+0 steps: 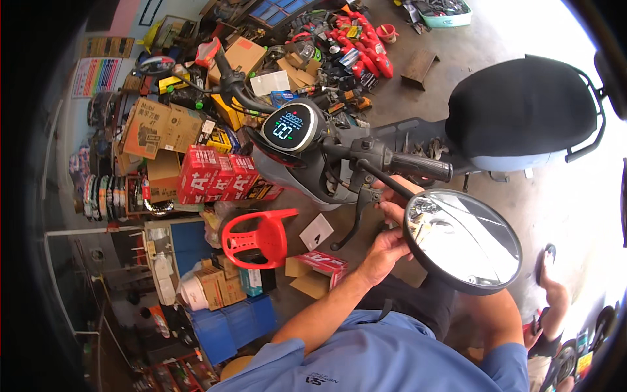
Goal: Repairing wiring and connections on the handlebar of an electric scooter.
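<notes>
Left hand (384, 256) is beside the mirror (467, 242), fingers curled nearly together; right hand (393, 194), partly hidden behind the mirror, is near the scooter (522, 108) lever (358, 219); cannot tell right fingers' opening or either hold

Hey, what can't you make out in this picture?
Part of the right hand: head view, hidden behind the round rearview mirror.
Whether the left hand grips anything: head view, fingertips partly behind the mirror's edge.
Front wheel: head view, hidden under the scooter.
Ground at right: head view, lost in glare.
</notes>
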`<state>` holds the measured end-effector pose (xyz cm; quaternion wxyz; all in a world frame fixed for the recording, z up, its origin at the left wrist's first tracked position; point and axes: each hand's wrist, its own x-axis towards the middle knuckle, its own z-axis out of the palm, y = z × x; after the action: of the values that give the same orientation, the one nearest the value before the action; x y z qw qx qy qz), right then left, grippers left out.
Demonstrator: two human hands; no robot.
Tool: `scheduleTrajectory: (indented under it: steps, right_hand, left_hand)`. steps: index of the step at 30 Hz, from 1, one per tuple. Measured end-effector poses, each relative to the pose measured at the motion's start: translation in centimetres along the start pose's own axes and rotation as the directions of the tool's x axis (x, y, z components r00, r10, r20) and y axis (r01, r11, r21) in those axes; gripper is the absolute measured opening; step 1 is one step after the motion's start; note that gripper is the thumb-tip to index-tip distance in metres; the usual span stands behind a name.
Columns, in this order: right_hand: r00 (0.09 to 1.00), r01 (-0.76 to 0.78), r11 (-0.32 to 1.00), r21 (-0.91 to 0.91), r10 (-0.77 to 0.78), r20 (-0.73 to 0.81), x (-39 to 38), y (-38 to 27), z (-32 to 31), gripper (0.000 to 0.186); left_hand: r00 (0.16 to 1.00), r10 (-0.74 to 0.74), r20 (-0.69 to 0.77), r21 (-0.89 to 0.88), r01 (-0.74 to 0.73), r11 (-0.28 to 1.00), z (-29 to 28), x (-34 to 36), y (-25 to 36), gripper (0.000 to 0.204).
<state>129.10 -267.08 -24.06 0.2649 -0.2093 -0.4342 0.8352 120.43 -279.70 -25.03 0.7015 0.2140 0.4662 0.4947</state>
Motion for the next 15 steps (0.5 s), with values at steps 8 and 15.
scheduleTrajectory:
  steps: [8,15]
  right_hand:
    - [0.986,0.147,0.989,-0.024,-0.148,-0.071,0.0,1.1,0.8,0.036]
    - [0.992,0.006,0.999,-0.054,-0.013,-0.128,-0.3,2.2,0.7,0.040]
  left_hand:
    - [1.000,-0.005,-0.018,0.040,0.006,0.999,0.4,-0.3,1.6,0.016]
    - [1.000,-0.010,-0.024,0.094,0.012,0.995,-0.4,-0.1,1.0,0.015]
